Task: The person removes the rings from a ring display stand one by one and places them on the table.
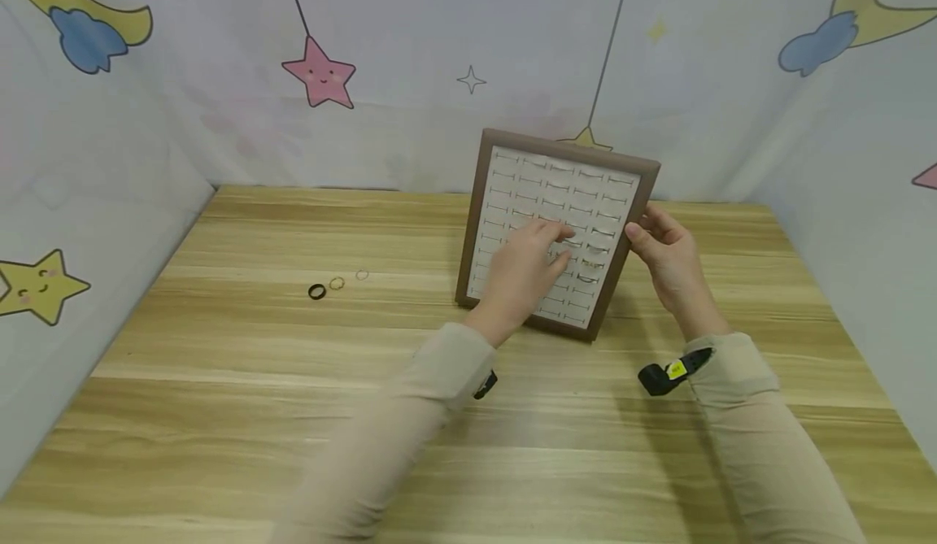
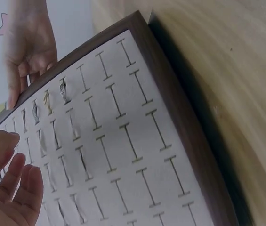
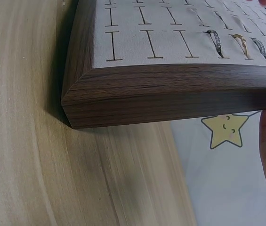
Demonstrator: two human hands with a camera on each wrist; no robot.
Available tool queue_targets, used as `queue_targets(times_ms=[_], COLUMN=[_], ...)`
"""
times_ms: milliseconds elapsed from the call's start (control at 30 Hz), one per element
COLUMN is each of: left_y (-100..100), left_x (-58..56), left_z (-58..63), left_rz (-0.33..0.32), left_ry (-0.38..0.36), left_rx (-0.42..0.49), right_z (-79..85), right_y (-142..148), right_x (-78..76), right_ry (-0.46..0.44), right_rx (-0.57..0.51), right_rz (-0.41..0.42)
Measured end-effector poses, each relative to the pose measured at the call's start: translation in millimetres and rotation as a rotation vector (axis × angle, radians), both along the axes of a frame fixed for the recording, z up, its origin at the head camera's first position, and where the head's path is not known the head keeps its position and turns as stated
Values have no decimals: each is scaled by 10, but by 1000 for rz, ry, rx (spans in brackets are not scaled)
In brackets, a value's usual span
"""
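A ring display board with a brown wooden frame [image 1: 474,211] and a pale slotted panel [image 3: 128,47] leans back, its lower edge at the table. My right hand [image 1: 669,259] grips the frame's right side, thumb on the front and fingers behind. In front of the panel hovers my left hand [image 1: 520,276], thumb and fingers apart and loosely bent; no object shows between them in the left wrist view. Several rings sit in slots near the right side, among them a gold ring [image 2: 47,102] and a silver twisted ring [image 2: 64,92].
On the wooden table [image 1: 293,414], left of the board, lie a black ring [image 1: 311,293], a gold ring [image 1: 332,284] and a thin ring [image 1: 357,276]. A white cloth backdrop [image 1: 410,121] with printed stars and moons stands behind the table and along both sides.
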State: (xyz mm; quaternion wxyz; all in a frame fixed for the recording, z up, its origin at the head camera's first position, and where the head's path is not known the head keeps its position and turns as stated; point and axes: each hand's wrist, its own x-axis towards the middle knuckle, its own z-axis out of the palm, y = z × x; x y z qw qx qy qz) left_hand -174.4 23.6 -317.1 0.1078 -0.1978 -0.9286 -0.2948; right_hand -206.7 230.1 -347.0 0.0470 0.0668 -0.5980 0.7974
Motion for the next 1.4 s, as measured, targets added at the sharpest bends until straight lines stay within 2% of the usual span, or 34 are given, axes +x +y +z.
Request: queue_targets(times_ms=[233, 533, 1000, 1167, 1400], left_y=[176, 302, 415, 417, 398], left_x=[-23, -52, -60, -63, -84], left_z=[-86, -120, -160, -151, -136], left_rz=[-24, -9, 60, 59, 23], left_ry=[-13, -40, 6, -21, -75], left_rx=[27, 17, -77, -80, -79], right_z=[-1, 0, -4, 2, 12], right_y=[9, 13, 4, 0, -6], right_x=[3, 15, 9, 11, 21], right_ry=[10, 7, 14, 6, -5], right_rx=[-12, -9, -7, 12, 22], right_rz=[11, 16, 6, -8, -12])
